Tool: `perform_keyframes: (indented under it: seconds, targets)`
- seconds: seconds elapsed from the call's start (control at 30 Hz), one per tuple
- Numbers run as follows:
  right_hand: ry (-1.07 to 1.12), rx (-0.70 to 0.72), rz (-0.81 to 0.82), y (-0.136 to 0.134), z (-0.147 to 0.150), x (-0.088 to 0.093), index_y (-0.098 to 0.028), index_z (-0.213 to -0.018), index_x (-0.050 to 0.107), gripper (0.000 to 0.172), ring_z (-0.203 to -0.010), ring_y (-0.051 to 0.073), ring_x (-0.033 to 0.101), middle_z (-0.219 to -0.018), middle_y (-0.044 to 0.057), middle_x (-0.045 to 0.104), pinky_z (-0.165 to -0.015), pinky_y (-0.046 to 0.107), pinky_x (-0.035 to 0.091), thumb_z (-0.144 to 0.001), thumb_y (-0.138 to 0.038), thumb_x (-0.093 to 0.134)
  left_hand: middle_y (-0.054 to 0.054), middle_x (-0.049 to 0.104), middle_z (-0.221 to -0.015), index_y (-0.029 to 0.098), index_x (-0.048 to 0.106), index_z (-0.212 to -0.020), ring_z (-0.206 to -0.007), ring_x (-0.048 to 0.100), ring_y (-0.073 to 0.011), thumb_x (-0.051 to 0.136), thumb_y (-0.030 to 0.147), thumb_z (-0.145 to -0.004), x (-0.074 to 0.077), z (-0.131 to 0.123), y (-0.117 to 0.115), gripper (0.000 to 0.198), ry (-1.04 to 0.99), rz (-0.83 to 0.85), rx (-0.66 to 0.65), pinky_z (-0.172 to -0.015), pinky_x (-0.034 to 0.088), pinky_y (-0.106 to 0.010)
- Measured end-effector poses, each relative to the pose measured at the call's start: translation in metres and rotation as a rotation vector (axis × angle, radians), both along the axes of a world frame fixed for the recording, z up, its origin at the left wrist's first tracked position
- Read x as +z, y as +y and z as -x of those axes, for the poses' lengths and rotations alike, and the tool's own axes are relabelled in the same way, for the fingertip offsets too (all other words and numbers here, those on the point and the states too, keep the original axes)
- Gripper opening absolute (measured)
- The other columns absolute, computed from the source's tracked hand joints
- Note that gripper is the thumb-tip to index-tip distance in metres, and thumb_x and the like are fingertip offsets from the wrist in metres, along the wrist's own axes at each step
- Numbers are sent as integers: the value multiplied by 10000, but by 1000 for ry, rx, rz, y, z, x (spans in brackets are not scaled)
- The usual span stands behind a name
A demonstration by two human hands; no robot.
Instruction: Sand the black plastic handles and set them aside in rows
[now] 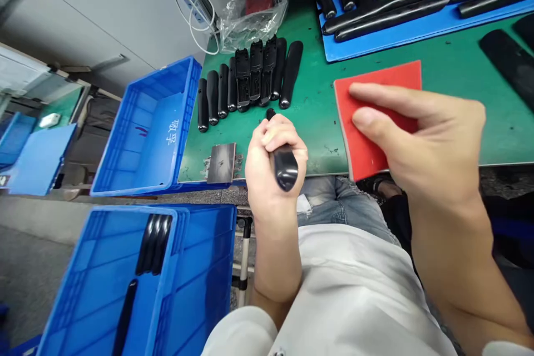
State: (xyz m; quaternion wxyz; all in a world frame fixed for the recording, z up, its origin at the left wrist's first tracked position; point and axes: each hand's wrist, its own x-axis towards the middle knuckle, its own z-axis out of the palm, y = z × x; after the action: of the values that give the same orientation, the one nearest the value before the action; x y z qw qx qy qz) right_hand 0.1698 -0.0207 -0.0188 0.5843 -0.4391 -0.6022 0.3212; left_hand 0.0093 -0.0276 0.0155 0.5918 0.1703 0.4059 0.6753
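Observation:
My left hand [271, 161] is closed round a glossy black handle part [283, 164], held over the front edge of the green table mat [317, 94]. My right hand [425, 144] rests on a red pad [367, 117] lying on the mat; thumb and forefinger grip the pad's near part. Beyond my left hand, a row of several black handle parts [246, 80] lies on the mat, some showing their ribbed inner side.
A blue sheet [417, 28] at the back right carries more long black parts. A blue crate [150, 122] stands left of the table, another blue crate [104, 283] with black parts below it. A plastic bag [254, 11], a white cable [200, 16] and a grey metal piece [222, 163] are near.

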Motion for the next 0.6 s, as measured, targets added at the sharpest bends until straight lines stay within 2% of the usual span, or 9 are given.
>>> perform_keyframes:
  seconds: [0.07,0.13,0.23,0.3,0.43,0.53,0.6]
  targets:
    - [99,78,60,-15,2,0,-343,-1153,806,241,-1104,240,760,-1137,-52,802,-1022,400,632,-934,-242,809,65,252,-596,205,323,-612,-457,238,-68,250,-14,-1055,-4,0,1,499,-190,-37,49,-483,370,-91]
    - [202,121,116,-31,6,5,-409,-1133,805,243,-1122,230,750,-1141,-88,795,-1039,386,620,-937,-264,811,58,269,-599,199,306,-617,-462,261,-66,300,-15,-1050,-7,-1,2,483,-273,-49,71,-485,375,-98]
    - [273,68,153,-48,10,11,-445,-1121,804,230,-1130,240,744,-1146,-102,788,-1030,395,624,-959,-282,784,59,264,-601,191,313,-621,-468,275,-60,303,-24,-1047,-11,-3,3,477,-323,-62,79,-495,369,-89]
    - [274,66,159,-51,9,11,-468,-1125,797,232,-1133,264,744,-1151,-107,784,-1017,429,637,-961,-305,784,59,263,-603,188,322,-626,-471,274,-60,294,-24,-1049,-12,-4,3,474,-315,-65,77,-497,363,-91]
    - [284,173,153,-47,3,-2,-486,-1160,777,237,-1135,251,748,-1193,-125,775,-1027,421,642,-948,-385,803,57,299,-609,190,340,-637,-469,281,-63,287,-1,-1060,-12,-5,2,467,-283,-60,65,-501,375,-106]
    - [341,182,126,-45,4,-9,-464,-1163,778,208,-1083,243,766,-1175,-103,785,-971,414,662,-971,-383,776,62,309,-594,192,327,-647,-456,296,-48,265,6,-1069,-9,-7,3,465,-324,-55,75,-492,375,-93]
    - [349,134,108,-46,5,-9,-456,-1154,781,190,-1068,231,767,-1147,-93,792,-961,403,655,-1000,-352,738,65,322,-584,198,302,-652,-441,313,-30,250,32,-1085,-6,-9,3,467,-393,-39,82,-481,372,-74]
